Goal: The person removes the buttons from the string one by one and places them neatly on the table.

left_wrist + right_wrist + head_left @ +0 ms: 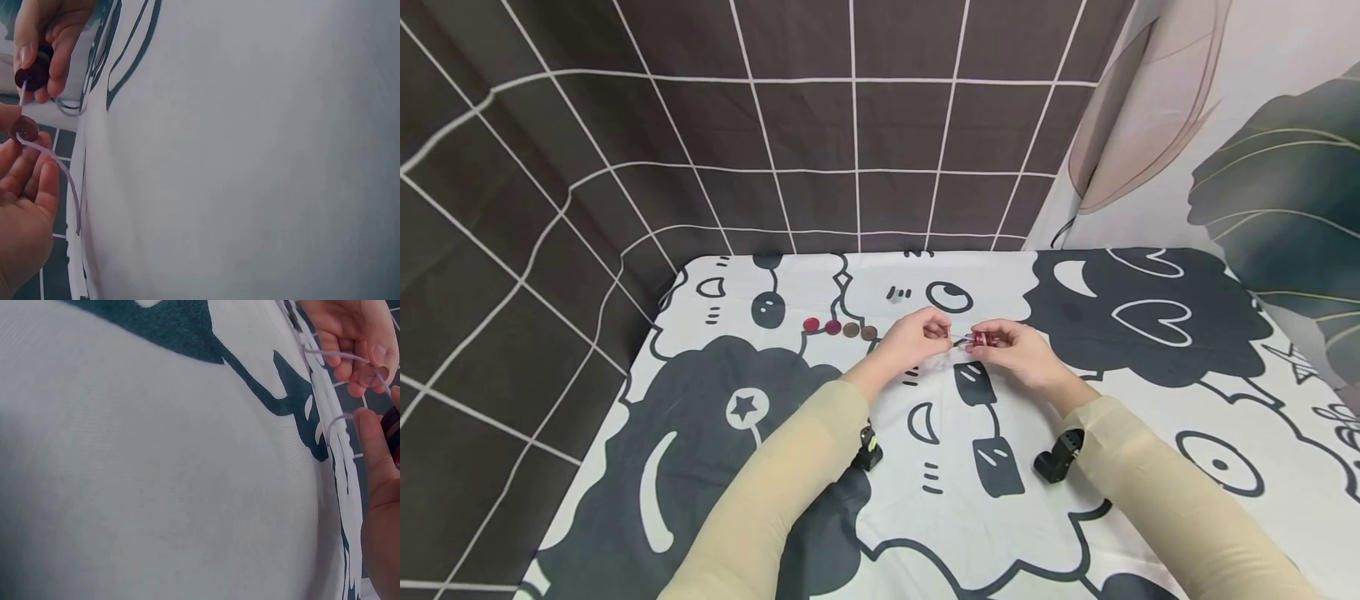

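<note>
My left hand (913,337) pinches a small, round, dark red bead (26,128) between thumb and fingers. A thin pale lilac cord (65,169) passes through that bead, its loose end hanging down in the left wrist view. Close by on the right, my right hand (1021,354) grips a short stack of dark red beads (981,339) threaded on the same cord. A short stretch of cord spans the gap between the hands. Part of the stack is hidden behind the right fingers (372,434).
Left of my hands, several round beads lie in a row: a red bead (811,324), a dark red bead (833,327) and brown ones (851,330). A patterned black-and-white cloth (940,533) covers the table. A dark grid curtain (805,125) hangs behind.
</note>
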Available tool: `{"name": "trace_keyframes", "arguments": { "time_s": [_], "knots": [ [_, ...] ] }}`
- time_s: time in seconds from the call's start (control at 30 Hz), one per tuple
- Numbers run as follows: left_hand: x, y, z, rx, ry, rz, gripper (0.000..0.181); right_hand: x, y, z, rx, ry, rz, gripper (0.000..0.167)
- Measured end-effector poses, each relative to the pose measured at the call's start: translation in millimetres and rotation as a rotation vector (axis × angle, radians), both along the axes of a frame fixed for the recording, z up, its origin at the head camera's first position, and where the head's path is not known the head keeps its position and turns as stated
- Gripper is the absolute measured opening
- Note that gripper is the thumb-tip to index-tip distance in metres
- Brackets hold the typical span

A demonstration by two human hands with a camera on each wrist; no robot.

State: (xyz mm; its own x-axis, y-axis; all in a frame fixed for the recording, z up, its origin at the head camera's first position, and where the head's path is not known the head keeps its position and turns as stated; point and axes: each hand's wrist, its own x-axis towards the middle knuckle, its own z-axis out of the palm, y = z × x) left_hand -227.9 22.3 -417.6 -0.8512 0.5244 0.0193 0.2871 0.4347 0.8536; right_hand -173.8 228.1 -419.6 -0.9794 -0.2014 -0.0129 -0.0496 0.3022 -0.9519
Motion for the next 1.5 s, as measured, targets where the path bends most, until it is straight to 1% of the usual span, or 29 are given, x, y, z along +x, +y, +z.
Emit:
{"name": "trace_keyframes", "arguments": {
  "time_s": [0.1, 0.27, 0.47, 0.6, 0.7, 0.83, 0.93, 1.1, 1.23, 1.5],
  "knots": [
    [-0.1, -3.0, 0.6, -0.005, 0.005, 0.000, 0.029, -0.1, 1, 0.3, 0.014, -0.003, -0.009, 0.041],
    [0.2, -8.9, 2.8, -0.013, -0.005, 0.009, 0.030, -0.5, 1, 1.2, 0.052, -0.006, -0.018, 0.042],
    [-0.2, -13.8, 3.6, -0.004, -0.021, 0.029, 0.030, -0.9, 1, 1.9, 0.075, -0.009, -0.026, 0.043],
    [-0.3, -14.5, 3.4, 0.008, -0.032, 0.028, 0.030, 0.2, 1, 2.9, 0.098, -0.015, -0.036, 0.044],
    [-1.3, -15.2, 1.9, 0.014, -0.032, 0.026, 0.031, 1.0, 1, 3.1, 0.078, -0.026, -0.032, 0.045],
    [-4.4, -18.6, -2.2, -0.002, -0.017, 0.038, 0.031, 0.9, 2, 2.3, 0.053, -0.031, -0.021, 0.045],
    [-6.2, -22.4, -3.3, -0.014, -0.011, 0.045, 0.030, 1.1, 3, 2.0, 0.079, -0.020, -0.032, 0.045],
    [-6.0, -28.8, 0.0, -0.035, -0.014, 0.059, 0.031, 1.0, 3, 2.6, 0.114, -0.015, -0.049, 0.046],
    [-5.7, -33.1, 0.6, -0.044, -0.017, 0.072, 0.029, 1.8, 3, 1.1, 0.141, -0.006, -0.052, 0.047],
    [-8.7, -38.9, -3.1, -0.063, -0.008, 0.090, 0.034, 3.8, 4, 1.0, 0.101, -0.017, -0.038, 0.043]
  ]
}}
